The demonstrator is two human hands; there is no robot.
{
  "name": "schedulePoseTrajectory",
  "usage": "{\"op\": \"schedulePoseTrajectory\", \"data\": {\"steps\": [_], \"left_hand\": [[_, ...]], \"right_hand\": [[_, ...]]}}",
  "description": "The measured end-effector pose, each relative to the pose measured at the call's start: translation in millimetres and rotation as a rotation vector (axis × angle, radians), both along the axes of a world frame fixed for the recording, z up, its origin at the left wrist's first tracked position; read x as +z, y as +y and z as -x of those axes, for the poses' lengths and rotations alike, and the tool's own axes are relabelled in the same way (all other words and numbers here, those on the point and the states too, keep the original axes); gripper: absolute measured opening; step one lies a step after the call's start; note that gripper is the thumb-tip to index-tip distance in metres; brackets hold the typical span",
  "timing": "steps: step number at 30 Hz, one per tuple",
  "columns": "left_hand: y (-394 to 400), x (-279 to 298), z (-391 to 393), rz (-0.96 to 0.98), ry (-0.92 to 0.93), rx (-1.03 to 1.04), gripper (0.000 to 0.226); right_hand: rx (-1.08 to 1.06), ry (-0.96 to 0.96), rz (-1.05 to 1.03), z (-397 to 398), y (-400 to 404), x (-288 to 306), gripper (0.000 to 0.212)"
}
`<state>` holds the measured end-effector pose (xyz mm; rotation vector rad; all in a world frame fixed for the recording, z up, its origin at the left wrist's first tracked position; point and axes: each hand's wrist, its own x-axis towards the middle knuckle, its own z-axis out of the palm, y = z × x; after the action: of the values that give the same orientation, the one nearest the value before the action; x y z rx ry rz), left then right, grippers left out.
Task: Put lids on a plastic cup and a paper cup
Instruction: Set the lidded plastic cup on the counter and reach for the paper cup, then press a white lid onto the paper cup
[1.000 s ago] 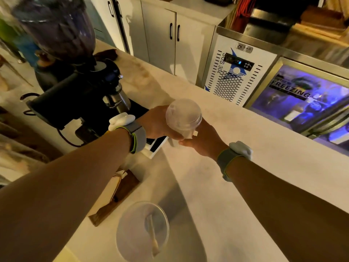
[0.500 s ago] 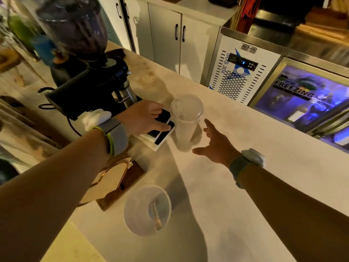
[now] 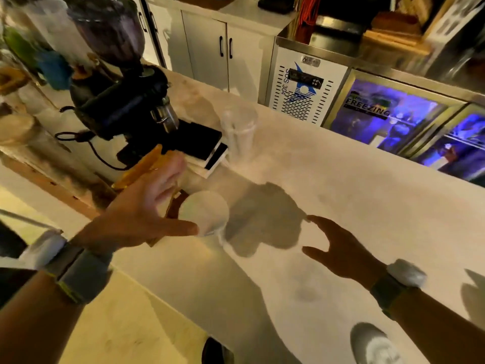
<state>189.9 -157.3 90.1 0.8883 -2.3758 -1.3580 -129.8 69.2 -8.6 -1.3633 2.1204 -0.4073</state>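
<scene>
A clear plastic cup (image 3: 238,127) with a dome lid on it stands on the pale counter (image 3: 341,206), next to the grinder's tray. Nearer to me a white paper cup (image 3: 204,215) stands open-topped on the counter. My left hand (image 3: 147,214) is spread, its thumb just short of or touching the paper cup's left side; the blur hides which. My right hand (image 3: 338,250) hovers open over the counter, well to the right of the paper cup, holding nothing.
A black coffee grinder (image 3: 123,101) with a cable stands at the left, a white-and-black scale (image 3: 210,153) in front of it. An orange-edged wooden piece (image 3: 141,166) lies behind my left hand. White cabinets and a glass-door freezer (image 3: 393,116) lie beyond the counter.
Both hands have left the lidded plastic cup and pulled back toward me. My left hand has come down beside the paper cup. The view has tilted and blurred.
</scene>
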Motion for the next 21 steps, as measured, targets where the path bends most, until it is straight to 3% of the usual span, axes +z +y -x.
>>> {"op": "schedulePoseTrajectory", "data": {"steps": [3, 6, 9, 11, 14, 21], "left_hand": [[23.6, -37.3, -8.3, 0.033, 0.000, 0.076, 0.125], [26.2, -59.3, -7.2, 0.220, -0.050, 0.121, 0.107], [26.7, -76.8, 0.4, 0.096, 0.181, 0.065, 0.094], [26.9, -88.7, 7.5, 0.181, 0.203, 0.053, 0.095], [28.6, -96.8, 15.1, 0.056, 0.255, 0.123, 0.102], [49.2, -90.0, 19.1, 0.021, 0.333, 0.168, 0.065]], "right_hand": [[-0.038, 0.076, -0.065, -8.0, 56.7, -7.8, 0.078], [-0.081, 0.107, -0.152, -14.6, 94.6, -14.8, 0.080], [-0.109, 0.130, -0.233, -21.7, 127.7, -21.3, 0.088], [-0.112, 0.139, -0.257, -29.3, 152.1, -26.4, 0.094], [-0.097, 0.168, -0.252, -38.5, 180.2, -35.7, 0.097], [-0.215, 0.147, -0.116, -54.7, 205.5, -46.1, 0.076]]}}
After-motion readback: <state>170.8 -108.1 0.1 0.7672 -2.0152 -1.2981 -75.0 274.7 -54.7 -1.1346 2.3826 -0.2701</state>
